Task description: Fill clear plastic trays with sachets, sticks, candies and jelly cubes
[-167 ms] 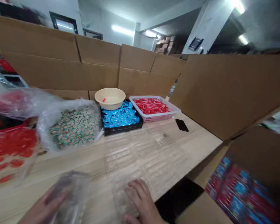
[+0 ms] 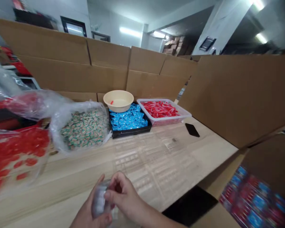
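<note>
My left hand (image 2: 91, 207) is wrapped round a stack of clear plastic blister trays (image 2: 100, 199), blurred and partly covered by my fingers. My right hand (image 2: 124, 194) meets it there, thumb and fingers pinched at the stack's upper right edge. Just beyond my hands, several clear blister trays (image 2: 142, 158) lie flat side by side on the wooden table (image 2: 68, 180). They are see-through, and their outlines are faint.
Along the back stand a bag of green-and-white wrapped pieces (image 2: 85, 129), a black tray of blue packets (image 2: 130, 131), a cream bowl (image 2: 118, 98) and a basket of red sticks (image 2: 160, 109). Left are red discs (image 2: 30, 161); right, a phone (image 2: 192, 129) and a carton of packs (image 2: 249, 196).
My right hand has lifted from a tray on the table and come left to the stack. My left hand has moved right with the stack. The view has swung slightly left.
</note>
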`<state>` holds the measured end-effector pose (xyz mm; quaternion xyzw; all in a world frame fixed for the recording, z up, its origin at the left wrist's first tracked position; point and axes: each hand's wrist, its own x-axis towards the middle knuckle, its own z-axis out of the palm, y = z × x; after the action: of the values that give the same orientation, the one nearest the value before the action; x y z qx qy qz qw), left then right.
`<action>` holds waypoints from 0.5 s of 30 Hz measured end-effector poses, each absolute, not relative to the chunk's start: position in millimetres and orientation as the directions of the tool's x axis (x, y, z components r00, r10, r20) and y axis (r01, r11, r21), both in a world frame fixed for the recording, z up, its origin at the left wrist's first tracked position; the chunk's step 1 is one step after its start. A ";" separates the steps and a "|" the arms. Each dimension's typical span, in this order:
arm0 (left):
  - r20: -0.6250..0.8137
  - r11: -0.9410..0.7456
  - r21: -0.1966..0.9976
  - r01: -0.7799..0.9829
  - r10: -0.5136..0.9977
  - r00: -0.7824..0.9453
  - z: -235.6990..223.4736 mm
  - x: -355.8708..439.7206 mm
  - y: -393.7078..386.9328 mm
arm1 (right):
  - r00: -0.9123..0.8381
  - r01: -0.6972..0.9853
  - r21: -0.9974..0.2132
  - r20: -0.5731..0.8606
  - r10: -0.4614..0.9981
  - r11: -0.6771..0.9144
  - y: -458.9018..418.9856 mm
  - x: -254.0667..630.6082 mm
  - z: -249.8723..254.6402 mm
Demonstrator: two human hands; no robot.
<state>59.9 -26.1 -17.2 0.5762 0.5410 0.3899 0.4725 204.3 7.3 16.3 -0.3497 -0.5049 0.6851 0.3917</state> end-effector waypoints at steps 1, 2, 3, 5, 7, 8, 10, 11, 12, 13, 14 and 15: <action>-0.076 0.049 0.974 0.220 0.991 0.114 -19.7 61.7 -27.3 | -0.479 -0.252 -0.937 -0.096 0.873 -0.242 12.0 194.5 16.3; -0.086 0.066 0.977 0.202 0.992 0.093 -21.9 60.9 -27.5 | -0.506 -0.293 -0.915 -0.097 0.857 -0.277 16.2 187.9 15.9; -0.083 0.069 0.978 0.195 0.995 0.063 -23.6 58.6 -27.0 | -0.528 -0.309 -0.904 -0.096 0.844 -0.295 19.7 183.9 15.5; -0.032 0.032 0.975 0.220 0.999 -0.004 -25.2 52.8 -24.0 | -0.530 -0.268 -0.922 -0.100 0.842 -0.278 24.1 180.3 16.4; 0.055 -0.035 0.951 0.308 0.997 -0.056 -22.5 48.2 -19.3 | -0.469 -0.123 -0.982 -0.068 0.881 -0.141 25.2 178.2 20.9; 0.098 -0.066 0.931 0.359 0.992 -0.074 -18.9 46.1 -16.8 | -0.436 -0.033 -0.998 -0.029 0.900 -0.048 24.8 176.7 24.0; 0.144 -0.089 0.899 0.430 0.985 -0.096 -7.4 40.6 -12.9 | -0.434 0.078 -0.996 0.014 0.901 0.053 23.1 172.8 30.2; 0.132 -0.071 0.896 0.438 0.985 -0.111 0.2 36.1 -12.3 | -0.464 0.078 -0.996 -0.006 0.886 0.034 22.1 171.0 32.3; 0.093 -0.024 0.905 0.426 0.986 -0.142 8.2 30.0 -12.9 | -0.496 0.044 -0.999 -0.049 0.867 -0.031 21.5 169.7 33.2; 0.030 0.053 0.917 0.396 0.979 -0.202 16.4 22.3 -14.8 | -0.517 -0.006 -0.993 -0.098 0.850 -0.118 21.5 169.1 32.7; -0.046 0.151 0.924 0.351 0.956 -0.291 24.0 13.2 -18.0 | -0.511 -0.066 -0.977 -0.140 0.848 -0.202 22.6 169.2 30.7; -0.120 0.250 0.924 0.291 0.909 -0.399 30.9 3.5 -22.0 | -0.472 -0.136 -0.956 -0.170 0.865 -0.261 24.9 169.8 27.1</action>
<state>3.5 -22.0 30.9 0.4228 0.7095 0.4430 0.3487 169.8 24.9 27.1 -0.3705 -0.4923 0.7025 0.3563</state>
